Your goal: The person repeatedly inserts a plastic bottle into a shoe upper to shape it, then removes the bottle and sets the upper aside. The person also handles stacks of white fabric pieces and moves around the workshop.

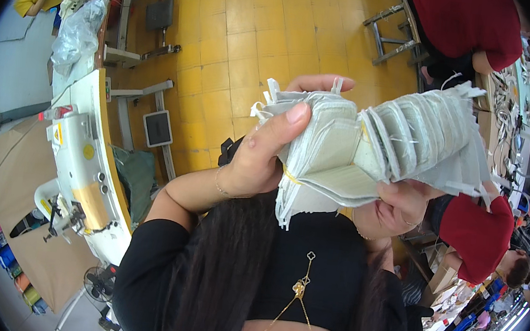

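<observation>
Left hand (262,153) and right hand (396,210) grip pale cloth bundle (334,142): layered, flat pieces, fray-edged, fanned; long axis slants lower left to upper right.

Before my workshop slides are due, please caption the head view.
Left hand and right hand hold pale, layered fabric-like pieces, with a white sewing machine at left.

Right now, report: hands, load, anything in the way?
Left hand and right hand both gripping pale layered pieces. Pieces fanned open. Sewing machine off left, not in the way.
</observation>
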`<state>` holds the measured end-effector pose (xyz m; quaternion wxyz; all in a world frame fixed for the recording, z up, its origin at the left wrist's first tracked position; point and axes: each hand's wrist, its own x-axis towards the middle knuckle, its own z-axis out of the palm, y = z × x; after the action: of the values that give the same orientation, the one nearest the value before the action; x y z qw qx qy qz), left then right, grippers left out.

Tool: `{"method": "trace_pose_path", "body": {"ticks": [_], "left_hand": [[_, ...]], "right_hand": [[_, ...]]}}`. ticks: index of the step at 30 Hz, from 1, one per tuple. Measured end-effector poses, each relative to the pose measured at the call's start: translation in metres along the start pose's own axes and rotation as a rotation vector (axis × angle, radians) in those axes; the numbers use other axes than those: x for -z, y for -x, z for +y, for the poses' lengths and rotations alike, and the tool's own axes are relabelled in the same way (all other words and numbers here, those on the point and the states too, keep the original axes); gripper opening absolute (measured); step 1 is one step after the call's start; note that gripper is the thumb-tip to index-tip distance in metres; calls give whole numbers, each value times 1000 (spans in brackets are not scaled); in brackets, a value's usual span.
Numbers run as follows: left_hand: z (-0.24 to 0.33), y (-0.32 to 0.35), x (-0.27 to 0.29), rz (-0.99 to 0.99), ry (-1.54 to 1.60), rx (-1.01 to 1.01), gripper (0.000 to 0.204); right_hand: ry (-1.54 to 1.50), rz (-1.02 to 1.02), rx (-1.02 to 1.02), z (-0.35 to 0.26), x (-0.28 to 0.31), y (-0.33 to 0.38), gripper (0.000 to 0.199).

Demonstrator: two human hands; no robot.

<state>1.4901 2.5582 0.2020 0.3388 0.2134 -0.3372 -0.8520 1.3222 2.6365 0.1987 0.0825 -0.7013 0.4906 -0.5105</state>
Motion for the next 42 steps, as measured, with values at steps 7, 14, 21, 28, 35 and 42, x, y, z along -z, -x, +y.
{"method": "trace_pose_path", "body": {"ticks": [7, 14, 21, 28, 35, 42], "left_hand": [[48, -20, 58, -64, -104, -9, 61], [74, -36, 104, 3, -132, -143, 56], [102, -78, 128, 143, -96, -154, 54], [149, -167, 137, 294, -56, -206, 53], [178, -282, 149, 374, -247, -243, 66], [190, -374, 156, 265, -73, -101, 59]], "right_hand": [[-170, 146, -408, 18, -50, -51, 65], [-1810, 40, -621, 80, -84, -110, 88], [-1520, -493, -406, 134, -128, -169, 26], [-1499, -577, -471, 182, -146, -257, 23], [-1330, -491, -214, 252, -135, -332, 17], [-1251, -470, -171, 301, -115, -371, 11]]}}
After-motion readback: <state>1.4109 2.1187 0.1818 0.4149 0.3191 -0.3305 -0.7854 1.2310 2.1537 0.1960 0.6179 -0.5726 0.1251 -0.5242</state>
